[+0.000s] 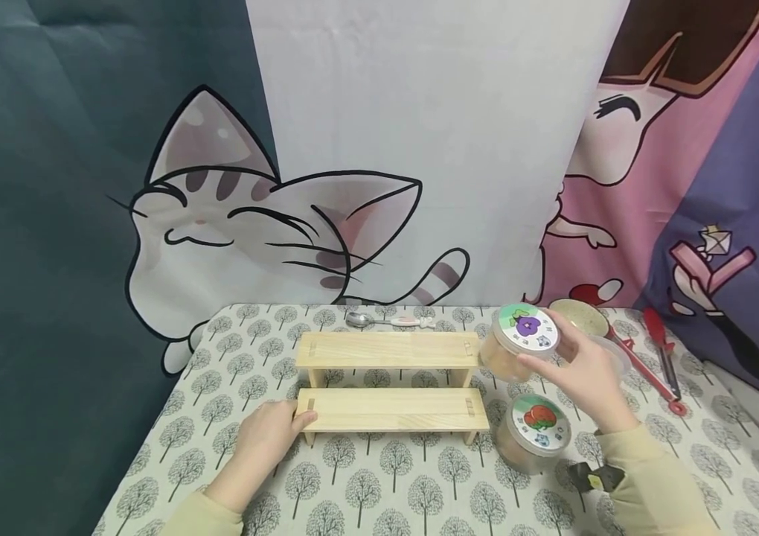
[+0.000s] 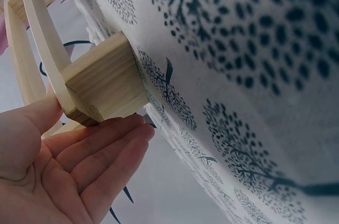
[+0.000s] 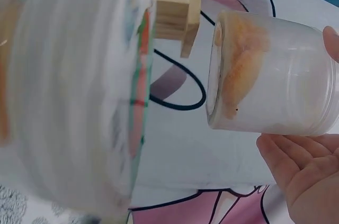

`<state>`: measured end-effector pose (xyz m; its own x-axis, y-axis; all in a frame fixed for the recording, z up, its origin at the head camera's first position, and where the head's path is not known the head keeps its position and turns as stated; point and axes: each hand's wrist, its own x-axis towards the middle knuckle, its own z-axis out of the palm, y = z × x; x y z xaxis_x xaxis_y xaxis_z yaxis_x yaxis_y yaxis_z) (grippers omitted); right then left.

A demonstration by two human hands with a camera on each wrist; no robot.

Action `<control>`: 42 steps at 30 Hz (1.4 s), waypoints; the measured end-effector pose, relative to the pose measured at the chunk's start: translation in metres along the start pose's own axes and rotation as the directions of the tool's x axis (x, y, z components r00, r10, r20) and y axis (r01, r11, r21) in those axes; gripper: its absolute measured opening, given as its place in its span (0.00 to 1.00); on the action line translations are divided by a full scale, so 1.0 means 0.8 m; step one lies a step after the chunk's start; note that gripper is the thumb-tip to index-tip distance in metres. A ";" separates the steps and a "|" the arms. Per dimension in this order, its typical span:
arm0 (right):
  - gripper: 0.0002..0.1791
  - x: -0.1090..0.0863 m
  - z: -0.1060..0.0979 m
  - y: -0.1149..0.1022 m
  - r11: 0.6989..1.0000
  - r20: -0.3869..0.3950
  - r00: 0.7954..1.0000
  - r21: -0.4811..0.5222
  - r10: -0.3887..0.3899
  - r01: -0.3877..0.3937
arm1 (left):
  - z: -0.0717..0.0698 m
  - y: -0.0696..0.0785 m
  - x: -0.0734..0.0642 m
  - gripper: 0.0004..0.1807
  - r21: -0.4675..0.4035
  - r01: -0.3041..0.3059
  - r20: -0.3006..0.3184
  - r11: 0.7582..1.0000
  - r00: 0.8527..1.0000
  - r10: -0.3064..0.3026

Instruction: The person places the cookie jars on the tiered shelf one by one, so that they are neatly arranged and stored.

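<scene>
My left hand (image 1: 266, 432) holds the left end of a pale two-step wooden shelf (image 1: 389, 408), thumb over the lower step. In the left wrist view, its fingers (image 2: 103, 155) lie along the shelf's corner (image 2: 106, 75). With my right hand (image 1: 583, 365) I grip a clear round jar (image 1: 507, 361) by its lid, which carries a purple picture. This jar is off the table beside the upper step; the right wrist view shows orange-brown contents in the jar (image 3: 243, 70). A second jar (image 1: 532, 435) with a red picture on its lid stands right of the lower step.
Behind the shelf lies a spoon (image 1: 389, 321) with a pale handle. At the back right are a speckled bowl-like piece (image 1: 580, 316), a long red handle (image 1: 650, 376) and red-tipped tongs (image 1: 662, 350). A clear container (image 1: 614, 353) is partly hidden behind my right hand.
</scene>
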<state>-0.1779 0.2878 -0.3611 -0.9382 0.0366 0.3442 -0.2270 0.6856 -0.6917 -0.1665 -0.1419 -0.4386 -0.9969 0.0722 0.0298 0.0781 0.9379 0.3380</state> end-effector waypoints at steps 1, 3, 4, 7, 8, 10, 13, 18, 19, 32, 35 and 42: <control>0.48 0.001 0.002 -0.002 1.000 0.000 1.000 0.013 -0.008 0.008 | 0.000 0.000 0.000 0.18 0.000 -0.001 0.001 1.000 1.000 0.001; 0.48 0.003 0.006 -0.006 0.999 0.004 1.000 0.039 -0.020 0.020 | 0.000 -0.001 0.001 0.18 0.002 -0.003 0.001 1.000 1.000 0.003; 0.48 0.004 0.008 -0.007 0.998 0.007 1.000 0.053 -0.026 0.025 | 0.000 -0.001 0.001 0.18 0.003 -0.002 0.001 1.000 1.000 0.002; 0.48 0.006 0.015 -0.013 0.997 0.011 1.000 0.076 -0.026 0.025 | 0.000 -0.001 0.001 0.18 0.003 -0.003 -0.002 1.000 1.000 0.003; 0.48 0.006 0.017 -0.015 0.997 0.010 1.000 0.077 -0.027 0.026 | 0.000 -0.001 0.001 0.18 0.005 -0.004 -0.003 1.000 1.000 0.004; 0.47 0.007 0.022 -0.018 0.996 0.007 0.999 0.087 -0.032 0.032 | 0.001 -0.001 0.000 0.18 0.009 -0.006 -0.002 1.000 1.000 0.006; 0.47 0.010 0.031 -0.023 0.995 0.011 0.999 0.096 -0.041 0.040 | 0.000 -0.001 -0.002 0.19 0.023 -0.004 0.001 1.000 1.000 0.004; 0.48 0.014 0.046 -0.030 0.992 0.038 0.998 0.116 -0.043 0.038 | 0.000 -0.003 -0.004 0.20 0.036 0.005 0.001 0.999 1.000 -0.005; 0.47 0.015 0.049 -0.031 0.992 0.040 0.998 0.121 -0.044 0.039 | 0.000 -0.003 -0.004 0.20 0.036 0.005 0.000 0.999 1.000 -0.005; 0.48 0.025 0.068 -0.043 0.987 0.058 0.995 0.147 -0.080 0.071 | 0.000 -0.002 -0.003 0.20 0.036 0.008 0.007 0.999 1.000 -0.008; 0.48 0.026 0.072 -0.045 0.984 0.055 0.994 0.155 -0.099 0.089 | 0.000 -0.002 -0.002 0.20 0.044 0.005 0.006 0.999 1.000 -0.005; 0.49 0.026 0.079 -0.047 0.979 0.079 0.995 0.198 -0.059 0.042 | 0.002 0.001 0.000 0.20 0.040 -0.012 -0.007 0.999 1.000 0.012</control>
<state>-0.2054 0.2170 -0.3677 -0.9409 -0.0610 0.3331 -0.3135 0.5292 -0.7885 -0.1660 -0.1404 -0.4398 -0.9959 0.0813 0.0408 0.0898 0.9499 0.2995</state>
